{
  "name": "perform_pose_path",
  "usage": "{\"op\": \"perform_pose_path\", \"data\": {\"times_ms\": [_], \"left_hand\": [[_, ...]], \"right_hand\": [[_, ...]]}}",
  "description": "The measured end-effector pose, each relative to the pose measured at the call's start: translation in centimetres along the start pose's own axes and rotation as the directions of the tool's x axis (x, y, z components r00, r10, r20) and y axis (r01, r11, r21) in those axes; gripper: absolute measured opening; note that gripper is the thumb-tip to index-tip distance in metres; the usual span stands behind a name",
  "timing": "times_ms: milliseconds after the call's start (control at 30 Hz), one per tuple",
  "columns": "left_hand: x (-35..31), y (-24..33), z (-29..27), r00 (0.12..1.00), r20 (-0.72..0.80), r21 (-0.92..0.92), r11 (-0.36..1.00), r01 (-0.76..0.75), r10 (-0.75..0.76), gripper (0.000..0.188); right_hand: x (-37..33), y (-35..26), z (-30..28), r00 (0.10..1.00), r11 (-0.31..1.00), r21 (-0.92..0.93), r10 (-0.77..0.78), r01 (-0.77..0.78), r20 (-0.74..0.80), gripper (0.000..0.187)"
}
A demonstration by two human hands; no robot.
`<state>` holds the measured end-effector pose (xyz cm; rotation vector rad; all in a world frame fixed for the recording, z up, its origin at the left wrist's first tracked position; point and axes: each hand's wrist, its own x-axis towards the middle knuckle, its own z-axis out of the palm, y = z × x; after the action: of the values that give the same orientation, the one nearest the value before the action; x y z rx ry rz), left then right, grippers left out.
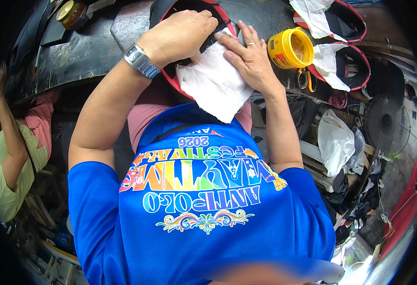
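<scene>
A black ring-shaped piece with red edging [170, 80] lies at the table's near edge, in front of my body. A white cloth [213, 80] is draped across it and hangs down over its near side. My left hand [182, 35], with a metal watch on its wrist, is bent over the piece's inside; its fingers are curled together, and what they hold is hidden. On the cloth's upper right part rests my right hand [251, 59], fingers stretched out, a ring on one of them. Just right of it stands an open yellow jar [291, 48] with brownish contents.
Orange-handled scissors [306, 80] lie beside the jar. Two similar red-edged black pieces [363, 71] with white cloths [329, 66] sit at the right. A glass jar [71, 13] stands far left. Another person's arm [11, 152] shows at the left; a fan [388, 123] stands right.
</scene>
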<state>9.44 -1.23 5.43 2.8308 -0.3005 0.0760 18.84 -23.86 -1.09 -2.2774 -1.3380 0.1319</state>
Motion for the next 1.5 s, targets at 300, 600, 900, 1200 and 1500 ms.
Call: {"op": "perform_pose_path", "data": {"times_ms": [300, 600, 900, 1200, 1500], "left_hand": [[-0.7, -0.1, 0.2, 0.994, -0.092, 0.009, 0.998, -0.054, 0.055, 0.054], [-0.6, -0.1, 0.1, 0.998, -0.057, -0.007, 0.999, -0.041, 0.041, 0.058], [0.8, -1.9, 0.0, 0.988, -0.126, -0.109, 0.991, 0.073, -0.086, 0.092], [2.8, -1.3, -1.4, 0.969, -0.181, 0.046, 0.983, 0.178, -0.167, 0.069], [-7.0, -0.2, -2.2, 0.966, -0.239, -0.044, 0.993, -0.114, 0.1, 0.049]], "right_hand": [[0.2, -0.8, 1.0, 0.983, 0.997, 0.014, 0.082, -0.081, -0.163, 0.041], [-0.1, -2.0, 1.7, 0.956, 0.959, -0.126, 0.228, -0.253, -0.187, 0.061], [0.3, -3.4, -2.6, 0.872, 0.959, 0.283, 0.135, 0.005, -0.471, 0.049], [-0.6, 5.8, -13.3, 0.938, 0.85, -0.422, 0.214, -0.316, -0.271, 0.074], [-1.9, 4.2, -13.2, 0.831, 0.891, -0.314, 0.113, -0.327, -0.544, 0.053]]}}
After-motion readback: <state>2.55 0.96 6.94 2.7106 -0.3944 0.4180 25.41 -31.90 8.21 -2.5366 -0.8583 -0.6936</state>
